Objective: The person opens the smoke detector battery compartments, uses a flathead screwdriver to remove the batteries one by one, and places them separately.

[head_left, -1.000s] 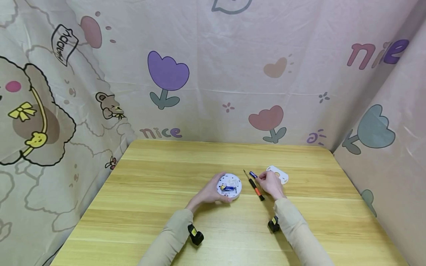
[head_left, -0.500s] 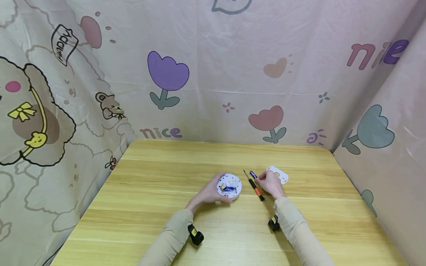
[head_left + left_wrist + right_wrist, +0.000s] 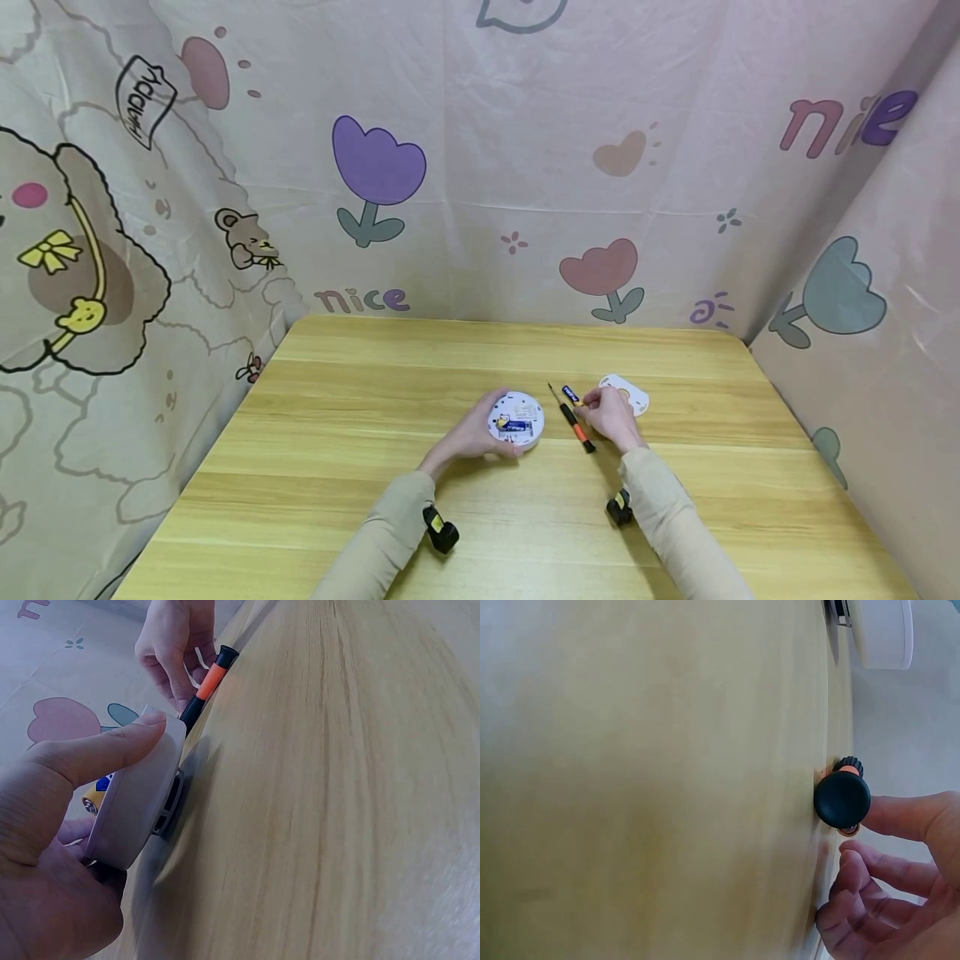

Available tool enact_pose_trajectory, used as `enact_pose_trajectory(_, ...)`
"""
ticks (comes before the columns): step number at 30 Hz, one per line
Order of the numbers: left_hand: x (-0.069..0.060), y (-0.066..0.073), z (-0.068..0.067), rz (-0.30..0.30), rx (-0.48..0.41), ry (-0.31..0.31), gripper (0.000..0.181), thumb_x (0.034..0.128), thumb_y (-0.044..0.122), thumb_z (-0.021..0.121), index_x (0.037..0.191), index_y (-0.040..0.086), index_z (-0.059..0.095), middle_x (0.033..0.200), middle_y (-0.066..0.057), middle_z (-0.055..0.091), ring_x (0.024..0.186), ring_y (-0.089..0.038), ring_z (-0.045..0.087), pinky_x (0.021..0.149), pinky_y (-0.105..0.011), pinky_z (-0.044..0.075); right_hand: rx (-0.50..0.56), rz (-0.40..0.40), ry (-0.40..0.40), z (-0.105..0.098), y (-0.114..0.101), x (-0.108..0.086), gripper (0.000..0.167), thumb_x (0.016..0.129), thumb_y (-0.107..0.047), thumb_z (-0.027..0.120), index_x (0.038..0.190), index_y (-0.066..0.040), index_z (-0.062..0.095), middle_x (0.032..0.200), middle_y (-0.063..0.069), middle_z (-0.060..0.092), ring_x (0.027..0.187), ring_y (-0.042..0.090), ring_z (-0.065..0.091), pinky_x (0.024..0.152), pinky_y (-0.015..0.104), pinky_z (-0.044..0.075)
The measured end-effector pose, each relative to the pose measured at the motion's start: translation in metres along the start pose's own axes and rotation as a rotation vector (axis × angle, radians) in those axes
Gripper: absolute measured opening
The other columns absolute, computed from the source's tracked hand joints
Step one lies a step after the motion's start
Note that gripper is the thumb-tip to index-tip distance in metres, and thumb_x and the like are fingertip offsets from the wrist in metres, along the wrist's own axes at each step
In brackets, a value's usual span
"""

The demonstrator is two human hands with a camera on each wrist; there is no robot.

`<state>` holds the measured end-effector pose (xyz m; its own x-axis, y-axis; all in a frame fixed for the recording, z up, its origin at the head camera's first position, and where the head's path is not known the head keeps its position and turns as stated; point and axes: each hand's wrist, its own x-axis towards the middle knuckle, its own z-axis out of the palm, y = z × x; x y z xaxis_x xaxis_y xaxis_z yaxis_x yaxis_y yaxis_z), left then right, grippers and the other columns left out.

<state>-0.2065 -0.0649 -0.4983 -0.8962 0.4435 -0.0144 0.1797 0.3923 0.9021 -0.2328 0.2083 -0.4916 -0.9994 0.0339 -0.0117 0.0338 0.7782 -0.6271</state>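
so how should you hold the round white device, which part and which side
Best by its side wall, probably from the left, as the left hand holds the round white device: thumb on the near side, fingers toward the far side. That wall looks deep enough to grip, and this leaves the upward face, with a blue battery in it, uncovered toward the right hand.
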Motion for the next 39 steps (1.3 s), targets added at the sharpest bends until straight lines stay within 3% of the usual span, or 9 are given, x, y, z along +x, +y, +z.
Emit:
enact_pose_trajectory(10,0.0,0.0,0.0,-0.001,0.0,0.001,0.114,0.066,0.014,0.092,0.157,0.002,0.025,0.157,-0.025,0.038,0.141,-0.045,0.041,0.119,-0.068,0.028,0.019,-0.01,0.038,0.001,-0.003,-0.009,0.039,0.085,-0.018,0.078,0.115,0.005,0.069,0.1,0.018,0.073,0.095,0.03,0.067,0.087,0.049,0.052)
enact_pose_trajectory(20,-0.001,0.001,0.0,0.005,-0.008,-0.001,0.114,0.0662,0.013,0.092,0.157,0.002,0.024,0.156,-0.025,0.038,0.141,-0.045,0.041,0.119,-0.069,0.028,0.075,-0.149,0.108,0.006,-0.009,-0.017,0.033,0.085,-0.016,0.08,0.112,0.001,0.072,0.098,0.016,0.067,0.08,0.02,0.06,0.067,0.025,0.046)
enact_pose_trajectory(26,-0.001,0.002,-0.001,0.006,-0.002,-0.003,0.114,0.066,0.013,0.092,0.157,0.002,0.025,0.156,-0.025,0.038,0.141,-0.045,0.041,0.119,-0.069,0.029,0.15,-0.262,0.088,0.008,-0.014,-0.021,0.03,0.084,-0.014,0.081,0.109,0.0,0.073,0.1,0.015,0.067,0.078,0.019,0.061,0.064,0.019,0.047)
enact_pose_trajectory(39,0.0,0.0,-0.002,0.017,0.023,-0.016,0.114,0.0666,0.015,0.093,0.157,0.001,0.025,0.157,-0.024,0.038,0.141,-0.045,0.042,0.117,-0.07,0.03,0.143,-0.475,-0.064,0.018,-0.032,-0.03,0.024,0.081,-0.012,0.082,0.103,-0.008,0.074,0.102,0.01,0.068,0.085,0.019,0.056,0.073,0.021,0.046)
